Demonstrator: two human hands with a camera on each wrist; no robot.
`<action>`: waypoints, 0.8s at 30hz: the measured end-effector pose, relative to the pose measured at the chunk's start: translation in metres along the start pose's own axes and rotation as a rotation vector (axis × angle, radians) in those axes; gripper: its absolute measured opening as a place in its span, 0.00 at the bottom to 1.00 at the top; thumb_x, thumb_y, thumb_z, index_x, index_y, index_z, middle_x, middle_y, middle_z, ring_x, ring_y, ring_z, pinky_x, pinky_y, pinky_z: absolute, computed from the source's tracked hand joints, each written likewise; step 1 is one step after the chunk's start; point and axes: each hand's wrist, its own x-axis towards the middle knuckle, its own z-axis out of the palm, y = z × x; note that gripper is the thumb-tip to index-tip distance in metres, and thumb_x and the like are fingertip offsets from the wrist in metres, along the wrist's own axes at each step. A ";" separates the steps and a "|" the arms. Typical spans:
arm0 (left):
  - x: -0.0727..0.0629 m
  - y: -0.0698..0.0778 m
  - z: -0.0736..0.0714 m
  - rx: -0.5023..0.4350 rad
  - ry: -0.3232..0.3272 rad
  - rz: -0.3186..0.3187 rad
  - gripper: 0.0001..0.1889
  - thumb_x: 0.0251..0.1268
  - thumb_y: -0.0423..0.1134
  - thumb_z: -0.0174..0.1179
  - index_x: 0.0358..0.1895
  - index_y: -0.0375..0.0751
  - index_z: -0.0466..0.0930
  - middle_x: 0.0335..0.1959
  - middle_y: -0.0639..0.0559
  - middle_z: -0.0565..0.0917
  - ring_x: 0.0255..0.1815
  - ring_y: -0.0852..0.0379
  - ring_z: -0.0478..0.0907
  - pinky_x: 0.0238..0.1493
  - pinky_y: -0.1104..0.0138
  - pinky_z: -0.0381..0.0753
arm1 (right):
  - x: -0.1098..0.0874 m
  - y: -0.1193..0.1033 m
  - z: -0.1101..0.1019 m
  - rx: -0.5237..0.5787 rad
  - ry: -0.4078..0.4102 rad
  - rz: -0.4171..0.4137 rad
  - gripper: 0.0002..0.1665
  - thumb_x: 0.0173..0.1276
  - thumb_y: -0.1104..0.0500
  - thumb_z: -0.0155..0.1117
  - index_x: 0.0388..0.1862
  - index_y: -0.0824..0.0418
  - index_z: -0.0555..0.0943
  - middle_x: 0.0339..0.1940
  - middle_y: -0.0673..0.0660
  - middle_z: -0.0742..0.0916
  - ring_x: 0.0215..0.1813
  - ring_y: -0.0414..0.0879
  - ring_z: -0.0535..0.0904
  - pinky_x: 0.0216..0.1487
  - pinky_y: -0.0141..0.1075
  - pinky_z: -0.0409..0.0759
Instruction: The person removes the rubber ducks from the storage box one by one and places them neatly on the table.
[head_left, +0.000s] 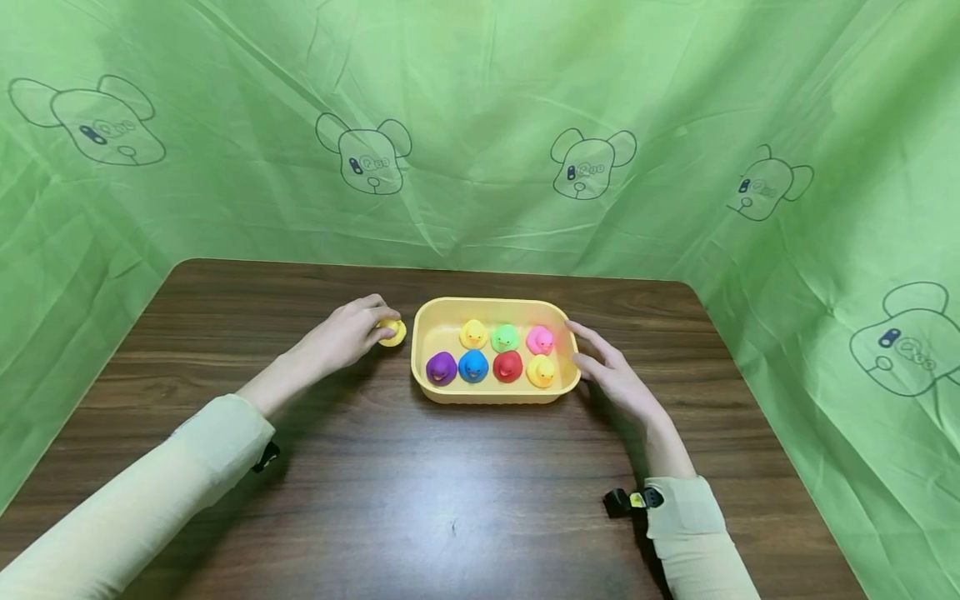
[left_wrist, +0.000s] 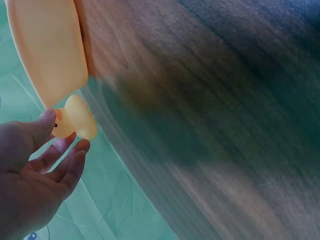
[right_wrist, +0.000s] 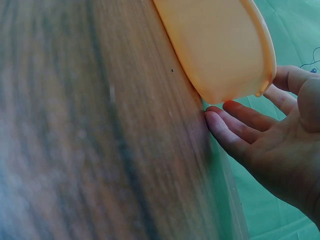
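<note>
My left hand (head_left: 352, 333) pinches a small yellow rubber duck (head_left: 392, 333) just left of a yellow plastic basin (head_left: 491, 398). In the left wrist view the thumb is on the head side of the duck (left_wrist: 77, 120), with the other fingers near its far side. On the opposite side, my right hand (head_left: 618, 379) lies with extended fingers against the basin's right end. The right wrist view shows these fingers (right_wrist: 245, 125) spread around the end wall of the basin (right_wrist: 220, 50), not curled over it.
Inside the basin, purple (head_left: 442, 367), blue (head_left: 473, 366), red (head_left: 507, 367) and yellow (head_left: 541, 371) ducks form the front row. Behind them are yellow (head_left: 473, 334), green (head_left: 505, 337) and pink (head_left: 540, 339) ones. A green curtain (head_left: 480, 217) hangs behind the brown wooden table (head_left: 420, 500).
</note>
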 end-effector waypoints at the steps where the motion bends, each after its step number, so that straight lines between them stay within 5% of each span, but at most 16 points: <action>1: 0.000 0.000 0.001 -0.002 0.000 -0.001 0.16 0.72 0.35 0.63 0.57 0.31 0.84 0.46 0.41 0.84 0.45 0.45 0.83 0.54 0.49 0.84 | 0.000 0.000 0.000 -0.004 -0.001 -0.001 0.33 0.82 0.55 0.53 0.83 0.46 0.60 0.81 0.59 0.68 0.68 0.46 0.76 0.57 0.23 0.79; 10: -0.001 -0.003 0.006 -0.005 -0.009 -0.004 0.15 0.72 0.35 0.63 0.57 0.30 0.84 0.46 0.41 0.84 0.45 0.45 0.83 0.53 0.49 0.84 | 0.001 -0.002 0.002 -0.033 0.004 0.008 0.33 0.82 0.56 0.53 0.83 0.45 0.61 0.83 0.55 0.65 0.73 0.54 0.70 0.58 0.21 0.75; 24: 0.001 -0.007 0.014 0.001 -0.013 0.002 0.15 0.72 0.34 0.63 0.56 0.31 0.84 0.45 0.41 0.83 0.44 0.45 0.83 0.53 0.49 0.84 | 0.000 -0.001 0.000 -0.032 0.005 0.004 0.33 0.82 0.55 0.53 0.83 0.45 0.61 0.83 0.54 0.65 0.72 0.53 0.71 0.57 0.22 0.76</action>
